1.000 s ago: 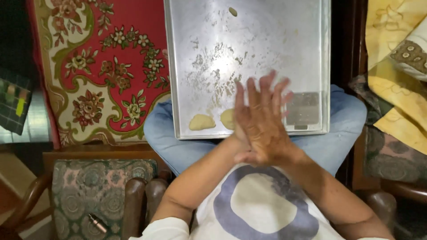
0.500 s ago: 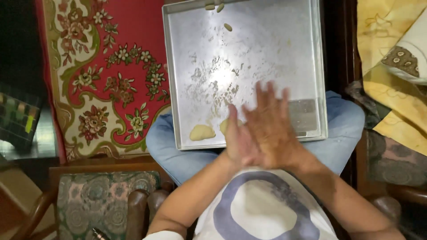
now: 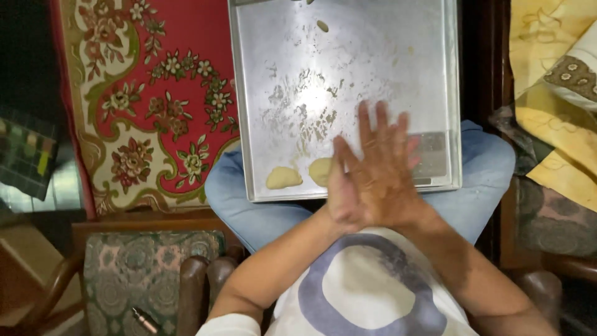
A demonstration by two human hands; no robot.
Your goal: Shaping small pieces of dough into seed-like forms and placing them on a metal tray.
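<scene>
Head view, looking straight down at the lap. A large metal baking tray (image 3: 373, 74) rests across the person's knees, which are in blue jeans (image 3: 249, 211); its near edge is closest to the torso.

Hands: the right hand (image 3: 388, 180) lies on top, fingers spread and pointing away from the body, palm pressed flat against the left hand (image 3: 341, 186), of which only the thumb side and edge show beneath. Palms together over the tray's near edge. Whether anything sits between the palms cannot be told; the contact is fully covered and the fingers are motion-blurred.

On the tray: one pale dough piece (image 3: 283, 177) lies near the near-left corner, flattened oval. A second dough piece (image 3: 321, 171) sits just to its right, partly hidden behind the left hand. A small dough scrap (image 3: 323, 25) lies well apart, near the far edge. The tray surface shows greasy smears in the middle.

Surroundings: a red floral carpet (image 3: 149, 93) on the floor to the left; a patterned chair cushion (image 3: 130, 274) at lower left; yellow fabric (image 3: 553, 68) at right.
</scene>
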